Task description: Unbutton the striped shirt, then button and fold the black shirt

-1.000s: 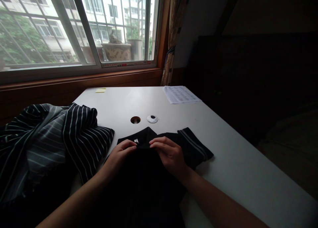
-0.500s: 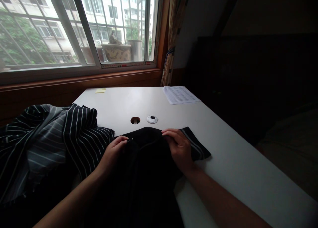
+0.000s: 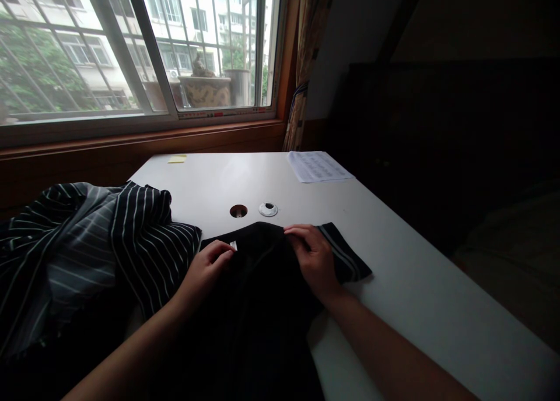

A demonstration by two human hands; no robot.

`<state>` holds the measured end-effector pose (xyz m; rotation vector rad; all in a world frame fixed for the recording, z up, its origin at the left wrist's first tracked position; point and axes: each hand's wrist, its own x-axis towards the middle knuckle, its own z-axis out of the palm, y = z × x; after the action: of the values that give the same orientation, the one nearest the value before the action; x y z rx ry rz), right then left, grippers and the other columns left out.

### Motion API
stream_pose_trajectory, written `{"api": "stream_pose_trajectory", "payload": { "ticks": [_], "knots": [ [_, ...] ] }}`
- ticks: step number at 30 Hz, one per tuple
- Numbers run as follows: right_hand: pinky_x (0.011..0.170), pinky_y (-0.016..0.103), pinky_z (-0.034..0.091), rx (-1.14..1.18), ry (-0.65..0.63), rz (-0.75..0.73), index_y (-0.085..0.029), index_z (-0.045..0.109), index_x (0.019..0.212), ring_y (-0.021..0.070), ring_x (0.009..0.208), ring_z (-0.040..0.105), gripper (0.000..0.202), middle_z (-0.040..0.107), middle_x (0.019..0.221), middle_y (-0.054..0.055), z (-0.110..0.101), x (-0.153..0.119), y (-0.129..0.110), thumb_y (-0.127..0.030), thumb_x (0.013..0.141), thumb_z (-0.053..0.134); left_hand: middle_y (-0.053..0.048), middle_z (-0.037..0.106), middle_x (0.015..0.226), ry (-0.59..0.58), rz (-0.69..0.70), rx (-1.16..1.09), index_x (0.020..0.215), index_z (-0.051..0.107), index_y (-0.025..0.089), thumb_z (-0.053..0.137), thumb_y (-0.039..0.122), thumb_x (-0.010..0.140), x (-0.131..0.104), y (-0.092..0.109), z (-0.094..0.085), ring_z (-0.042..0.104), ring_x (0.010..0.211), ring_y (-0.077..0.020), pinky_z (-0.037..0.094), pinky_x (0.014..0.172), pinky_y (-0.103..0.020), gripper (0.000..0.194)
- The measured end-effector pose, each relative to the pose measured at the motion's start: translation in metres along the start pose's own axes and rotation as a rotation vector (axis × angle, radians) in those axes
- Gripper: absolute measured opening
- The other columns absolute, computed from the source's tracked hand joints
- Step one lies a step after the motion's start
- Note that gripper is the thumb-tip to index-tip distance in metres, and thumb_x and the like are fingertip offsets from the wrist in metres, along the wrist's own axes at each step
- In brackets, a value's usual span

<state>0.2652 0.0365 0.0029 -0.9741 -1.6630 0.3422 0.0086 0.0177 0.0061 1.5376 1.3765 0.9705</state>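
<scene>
A black shirt (image 3: 266, 308) lies spread on the white table, its short sleeve (image 3: 345, 255) with grey stripes sticking out to the right. My left hand (image 3: 209, 268) is closed on the cloth near the top left, thumb against the fingers. A small white label (image 3: 233, 246) shows just beyond its fingertips. On the other side, my right hand (image 3: 314, 258) pinches the shirt's upper edge beside the sleeve. The lower part of the shirt is too dark to make out folds.
Striped black-and-grey cloth (image 3: 144, 238) is heaped at the left. Behind the shirt are a round hole (image 3: 238, 211) in the white table (image 3: 415, 296) and its cover (image 3: 268, 209). Papers (image 3: 319, 166) and a yellow note (image 3: 177, 158) lie at the far edge, below a window.
My left hand has shifted slightly right along the shirt. A dark button by its fingertips is no longer visible, and the white label shows more. My right hand has barely moved.
</scene>
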Motion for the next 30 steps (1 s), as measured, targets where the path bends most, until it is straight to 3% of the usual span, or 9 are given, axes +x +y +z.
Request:
{"api": "stream_pose_trajectory", "payload": {
  "ticks": [5, 12, 23, 30],
  "knots": [
    [0.091, 0.038, 0.051, -0.009, -0.007, 0.009, -0.027, 0.069, 0.098, 0.0208, 0.099, 0.064, 0.014, 0.069, 0.102, 0.002, 0.001, 0.0, 0.0, -0.019, 0.096, 0.057, -0.004, 0.066, 0.091, -0.021, 0.096, 0.136, 0.089, 0.07, 0.02, 0.061, 0.039, 0.085, -0.002, 0.002, 0.001, 0.061, 0.085, -0.0226, 0.047, 0.077, -0.032, 0.021],
    [0.091, 0.039, 0.051, -0.004, -0.036, 0.009, -0.026, 0.069, 0.101, 0.0219, 0.1, 0.064, 0.015, 0.069, 0.103, 0.003, 0.001, 0.001, -0.002, -0.018, 0.096, 0.057, -0.007, 0.064, 0.09, -0.08, 0.167, 0.116, 0.082, 0.073, 0.02, 0.065, 0.04, 0.086, -0.001, 0.003, 0.005, 0.062, 0.088, -0.0236, 0.049, 0.078, -0.032, 0.022],
    [0.092, 0.038, 0.05, 0.018, -0.073, -0.014, -0.025, 0.068, 0.101, 0.0203, 0.1, 0.063, 0.016, 0.068, 0.103, 0.003, 0.002, 0.001, 0.0, -0.016, 0.096, 0.057, -0.007, 0.064, 0.1, -0.153, 0.282, 0.269, 0.093, 0.073, 0.023, 0.066, 0.029, 0.085, 0.0, -0.007, 0.01, 0.06, 0.099, -0.0254, 0.047, 0.089, -0.036, 0.013],
    [0.094, 0.039, 0.049, 0.044, -0.121, -0.015, -0.025, 0.066, 0.104, 0.0204, 0.103, 0.062, 0.019, 0.066, 0.106, 0.003, 0.004, 0.001, 0.003, -0.013, 0.095, 0.054, -0.008, 0.064, 0.096, -0.118, 0.287, 0.226, 0.09, 0.072, 0.021, 0.063, 0.031, 0.087, 0.0, -0.009, 0.011, 0.06, 0.094, -0.0249, 0.047, 0.084, -0.035, 0.014]
  ]
}}
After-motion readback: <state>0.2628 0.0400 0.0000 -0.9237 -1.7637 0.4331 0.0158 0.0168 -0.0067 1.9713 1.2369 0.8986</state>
